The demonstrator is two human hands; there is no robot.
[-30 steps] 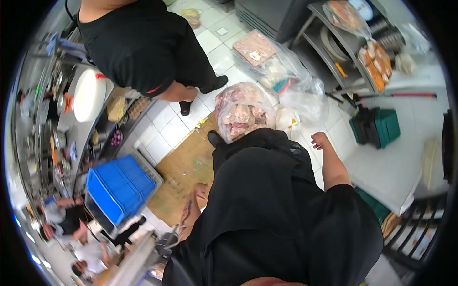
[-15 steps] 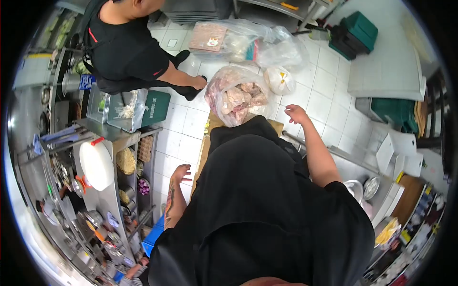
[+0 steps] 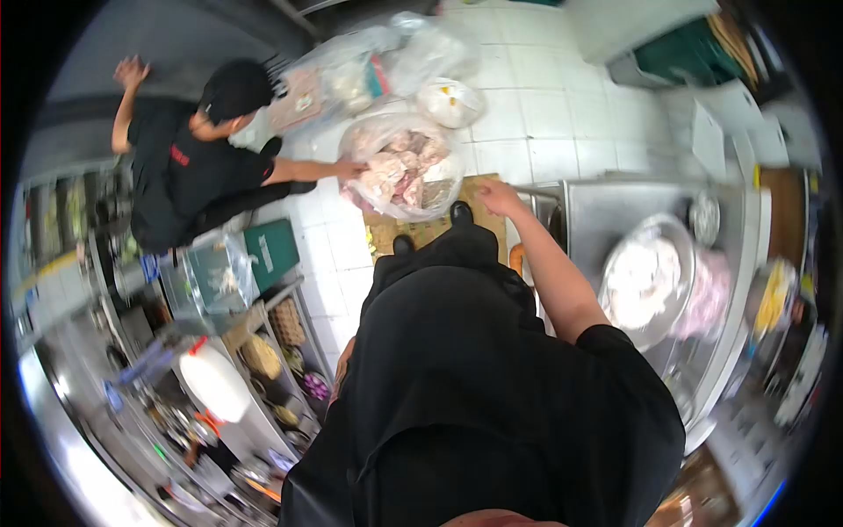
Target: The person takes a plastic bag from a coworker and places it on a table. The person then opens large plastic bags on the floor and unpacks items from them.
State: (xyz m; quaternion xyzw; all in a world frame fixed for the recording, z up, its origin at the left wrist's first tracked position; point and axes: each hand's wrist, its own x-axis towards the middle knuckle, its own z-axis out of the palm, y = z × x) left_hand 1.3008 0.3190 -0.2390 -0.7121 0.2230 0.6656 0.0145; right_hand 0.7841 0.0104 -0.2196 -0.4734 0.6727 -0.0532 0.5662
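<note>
A large clear plastic bag of pale raw meat pieces stands on the floor in front of my feet. My right hand hangs in the air right of the bag, apart from it, slightly blurred. Its fingers look loosely stretched, with nothing visible in them. Only a sliver of my left hand shows at my left side; my body hides its fingers. A co-worker's hand reaches to the left edge of the meat bag.
A co-worker in black bends at the left. Behind the meat bag lie a tied white bag and other plastic bags. At right, a steel counter bears a metal bowl with white contents. Loaded shelves stand at left.
My view has turned right, bringing the steel counter and bowl into sight. My left hand has drawn back against my side. The co-worker now bends with one hand at the meat bag.
</note>
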